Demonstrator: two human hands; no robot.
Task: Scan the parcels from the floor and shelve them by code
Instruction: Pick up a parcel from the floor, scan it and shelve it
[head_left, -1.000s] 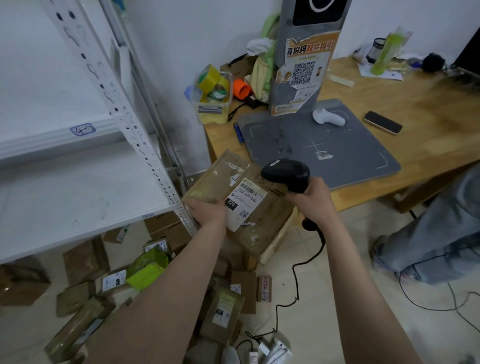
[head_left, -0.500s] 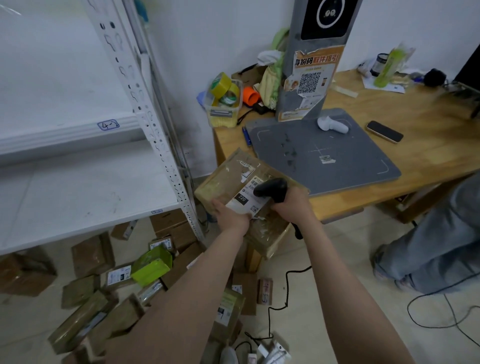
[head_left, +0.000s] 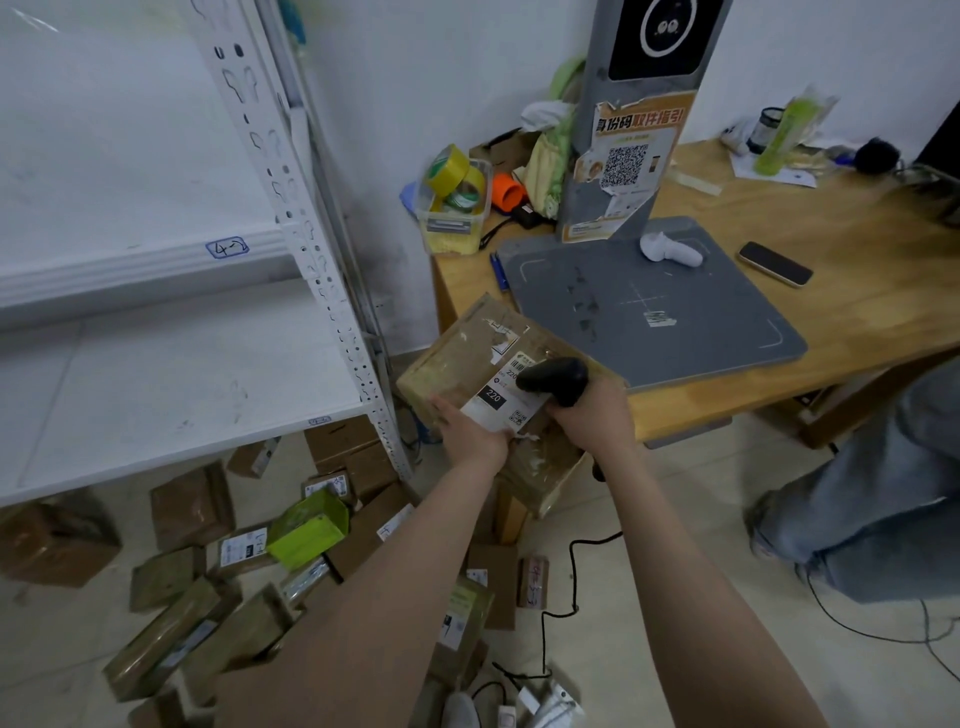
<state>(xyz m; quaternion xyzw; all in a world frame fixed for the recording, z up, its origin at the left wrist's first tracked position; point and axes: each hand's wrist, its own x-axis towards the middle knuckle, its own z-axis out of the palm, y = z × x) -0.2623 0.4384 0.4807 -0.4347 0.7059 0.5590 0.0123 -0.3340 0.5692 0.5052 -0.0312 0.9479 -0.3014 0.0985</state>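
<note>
currently a taped cardboard parcel (head_left: 457, 364) is held up in front of the body, clear of the floor and just short of the wooden table's (head_left: 857, 291) near edge. it is gripped at its near side by the left hand (head_left: 470, 434), whose thumb is laid on the top face beside the white shipping label (head_left: 493, 400); the fingers beneath are hidden. a black handheld barcode scanner (head_left: 553, 376) is clasped in the right hand (head_left: 592, 421), fingers wrapped round its handle. its head is pointed leftward, close over the label, where "220" can be read.

the parcel's long axis appears to run diagonally, from beyond the left hand back toward the right wrist, so the label lies between the two hands. scanning is judged to be the step in hand.

the white metal shelf (head_left: 182, 384) lies to the left of the left hand, so a leftward carry by that hand would be expected for shelving. more floor parcels (head_left: 192, 506) are scattered below the left forearm.
</note>
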